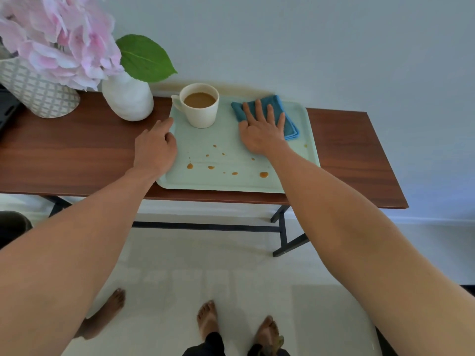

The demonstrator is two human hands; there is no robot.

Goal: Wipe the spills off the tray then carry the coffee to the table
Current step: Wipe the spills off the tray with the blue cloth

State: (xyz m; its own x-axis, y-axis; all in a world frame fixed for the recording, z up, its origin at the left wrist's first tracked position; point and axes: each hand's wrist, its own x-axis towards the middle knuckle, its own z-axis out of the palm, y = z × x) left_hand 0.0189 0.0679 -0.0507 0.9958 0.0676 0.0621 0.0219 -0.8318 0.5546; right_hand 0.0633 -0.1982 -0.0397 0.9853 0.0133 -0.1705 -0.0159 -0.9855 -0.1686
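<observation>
Spilled brown coffee drops (pixel 263 174) dot the pale green plastic tray (pixel 312 150) nearer me than the full white ceramic cup (pixel 201 105). My right hand (pixel 262 129) presses flat-fingered on the soft folded blue cloth (pixel 289 125); my left hand (pixel 155 146), loosely curled, steadies the tray's edge. I'd lift that sloshy cup by its handle.

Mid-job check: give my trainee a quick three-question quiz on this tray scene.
1. True or false: the right hand lies flat on the blue cloth.
2. Where do the coffee drops sit on the tray? A) near edge B) under the cup
3. What does the left hand touch?

Key: 1 true; 2 A; 3 the tray's left rim.
</observation>
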